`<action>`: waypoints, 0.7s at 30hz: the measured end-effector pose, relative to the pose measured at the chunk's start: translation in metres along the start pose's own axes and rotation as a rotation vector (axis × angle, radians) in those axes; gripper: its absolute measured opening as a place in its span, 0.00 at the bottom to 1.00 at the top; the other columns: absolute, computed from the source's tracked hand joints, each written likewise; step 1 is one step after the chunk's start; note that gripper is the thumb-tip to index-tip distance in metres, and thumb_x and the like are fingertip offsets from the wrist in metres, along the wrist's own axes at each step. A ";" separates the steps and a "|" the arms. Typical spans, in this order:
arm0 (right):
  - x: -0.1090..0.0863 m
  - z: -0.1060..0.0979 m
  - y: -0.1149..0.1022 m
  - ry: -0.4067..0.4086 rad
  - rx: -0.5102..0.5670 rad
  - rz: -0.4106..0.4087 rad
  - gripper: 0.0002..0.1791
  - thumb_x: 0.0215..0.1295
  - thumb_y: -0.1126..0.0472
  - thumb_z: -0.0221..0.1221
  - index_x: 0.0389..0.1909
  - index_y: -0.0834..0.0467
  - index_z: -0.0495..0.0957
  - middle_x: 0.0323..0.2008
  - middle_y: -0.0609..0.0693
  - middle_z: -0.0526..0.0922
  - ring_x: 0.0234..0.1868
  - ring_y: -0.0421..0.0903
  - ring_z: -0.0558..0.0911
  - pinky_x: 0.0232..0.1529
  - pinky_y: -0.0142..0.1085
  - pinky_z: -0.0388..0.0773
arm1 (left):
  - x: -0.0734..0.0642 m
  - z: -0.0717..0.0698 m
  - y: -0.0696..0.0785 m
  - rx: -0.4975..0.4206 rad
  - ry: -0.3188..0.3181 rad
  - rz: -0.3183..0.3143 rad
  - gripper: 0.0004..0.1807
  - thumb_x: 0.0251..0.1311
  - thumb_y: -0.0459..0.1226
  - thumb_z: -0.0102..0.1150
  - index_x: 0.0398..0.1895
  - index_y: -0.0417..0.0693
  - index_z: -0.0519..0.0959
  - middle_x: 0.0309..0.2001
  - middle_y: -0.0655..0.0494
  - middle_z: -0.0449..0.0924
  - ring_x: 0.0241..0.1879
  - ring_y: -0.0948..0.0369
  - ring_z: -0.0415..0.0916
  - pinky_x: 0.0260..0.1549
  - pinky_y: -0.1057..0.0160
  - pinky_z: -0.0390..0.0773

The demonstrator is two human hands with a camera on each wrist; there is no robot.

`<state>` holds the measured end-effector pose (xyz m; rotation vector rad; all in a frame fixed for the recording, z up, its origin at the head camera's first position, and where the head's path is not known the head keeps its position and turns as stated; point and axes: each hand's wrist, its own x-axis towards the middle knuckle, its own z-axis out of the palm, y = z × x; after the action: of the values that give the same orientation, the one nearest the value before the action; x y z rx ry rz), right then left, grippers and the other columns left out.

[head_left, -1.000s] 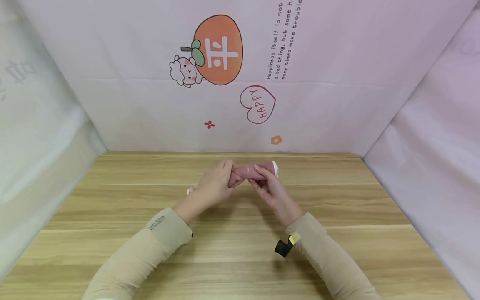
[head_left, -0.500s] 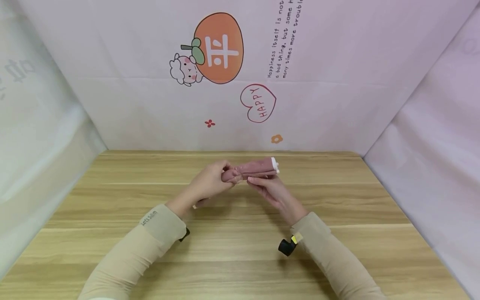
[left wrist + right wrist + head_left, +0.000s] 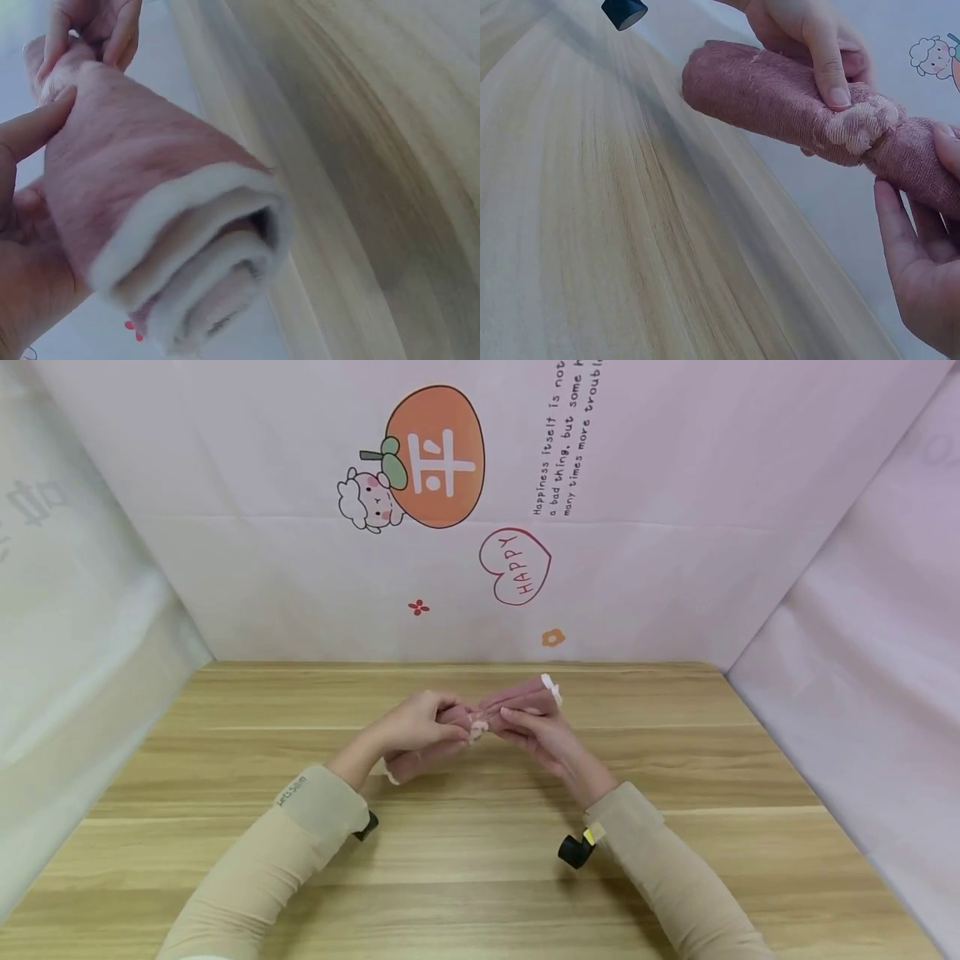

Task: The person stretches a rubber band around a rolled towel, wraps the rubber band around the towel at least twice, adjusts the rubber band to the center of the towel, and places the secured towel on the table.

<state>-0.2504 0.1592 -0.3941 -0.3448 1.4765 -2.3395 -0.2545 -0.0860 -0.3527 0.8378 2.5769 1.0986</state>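
Note:
A dusty-pink towel with white edges is rolled into a tube and held above the table, narrowed at its middle. A pale patterned patch shows at that narrow spot. My left hand grips the half on the left, thumb pressed beside the patch. Around the other half curl the fingers of my right hand, thumb on top, close to the middle. In the left wrist view the spiral white-edged end of the roll faces the camera. Parts of the roll are hidden behind the fingers.
The wooden table spreads beneath both hands. A white printed cloth wall rises at its far edge, with more white cloth on both sides. Black wrist cameras hang below the sleeves.
The towel has turned in my hands, bringing its pale patch into view. My left hand has shifted left and lower, its thumb now nearer the middle; the roll's left end shows more.

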 end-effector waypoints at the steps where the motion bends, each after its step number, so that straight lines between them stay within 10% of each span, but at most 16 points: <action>1: 0.000 0.000 0.000 0.002 -0.003 0.000 0.24 0.76 0.76 0.49 0.34 0.54 0.90 0.37 0.51 0.89 0.39 0.42 0.89 0.45 0.32 0.83 | 0.000 -0.001 0.000 0.004 -0.011 0.003 0.20 0.67 0.39 0.67 0.59 0.40 0.81 0.41 0.53 0.81 0.39 0.59 0.74 0.40 0.59 0.74; 14: -0.001 0.001 -0.001 0.138 -0.036 0.046 0.15 0.76 0.71 0.51 0.35 0.55 0.85 0.32 0.50 0.88 0.35 0.41 0.88 0.38 0.31 0.84 | 0.002 -0.006 -0.004 -0.042 -0.117 0.034 0.22 0.69 0.38 0.66 0.62 0.38 0.79 0.41 0.54 0.80 0.40 0.60 0.74 0.41 0.61 0.75; 21: 0.001 0.002 0.008 0.180 -0.076 0.084 0.15 0.76 0.70 0.53 0.33 0.54 0.85 0.32 0.49 0.88 0.33 0.41 0.87 0.39 0.31 0.84 | 0.003 0.001 0.000 -0.069 -0.009 0.009 0.22 0.65 0.35 0.67 0.61 0.41 0.79 0.56 0.48 0.80 0.51 0.54 0.79 0.50 0.55 0.80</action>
<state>-0.2496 0.1539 -0.4000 -0.0909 1.6324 -2.3021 -0.2570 -0.0837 -0.3533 0.8370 2.5150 1.1767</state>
